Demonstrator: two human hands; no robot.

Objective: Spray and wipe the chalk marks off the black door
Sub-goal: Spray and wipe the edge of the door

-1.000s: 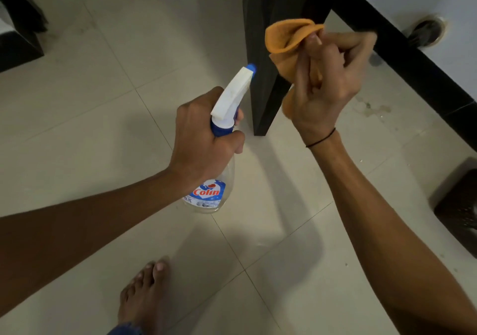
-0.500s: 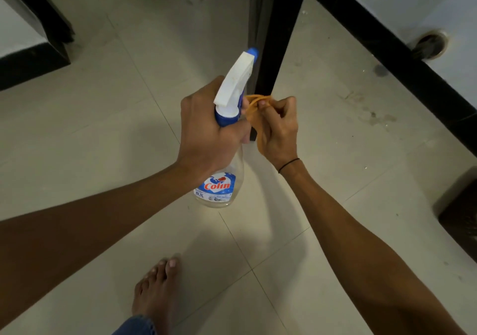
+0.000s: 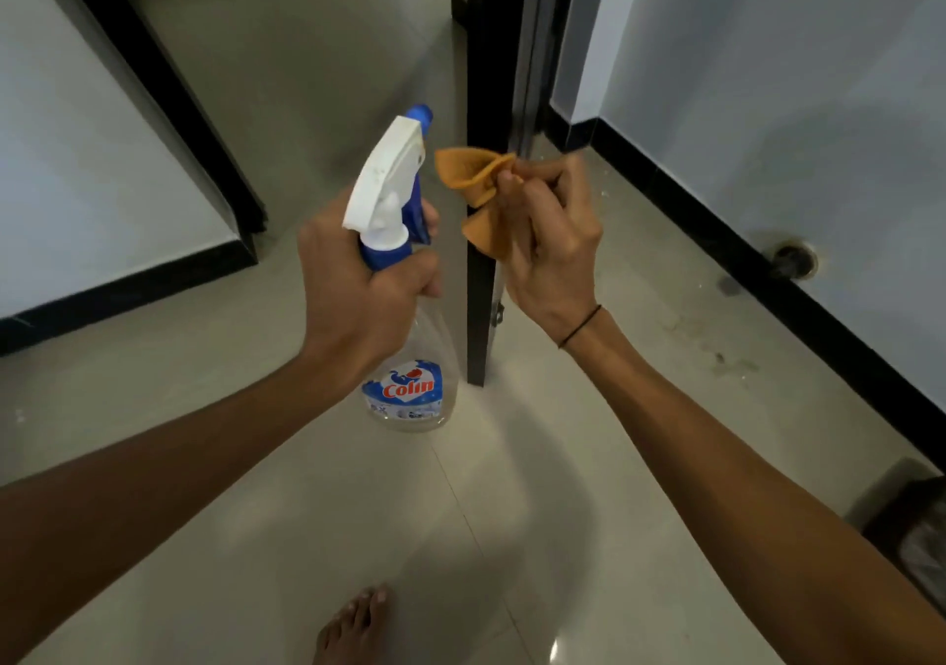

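Since the earlier frame the right hand (image 3: pixel 550 234), fingers bunched around the orange cloth (image 3: pixel 473 188), had risen beside the black door (image 3: pixel 481 101) edge at frame centre, while the left hand (image 3: pixel 358 285) gripped the spray bottle (image 3: pixel 404 357); no chalk marks were visible, so progress was unclear.

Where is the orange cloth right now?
The orange cloth is bunched in the right hand, near the middle of the head view, against the black door's edge, just right of the spray bottle.

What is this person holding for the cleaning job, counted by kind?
Spray bottle: 1, gripped in the left hand
Orange cloth: 1, bunched in the right hand
Total: 2 cleaning things, both held beside the edge of the black door
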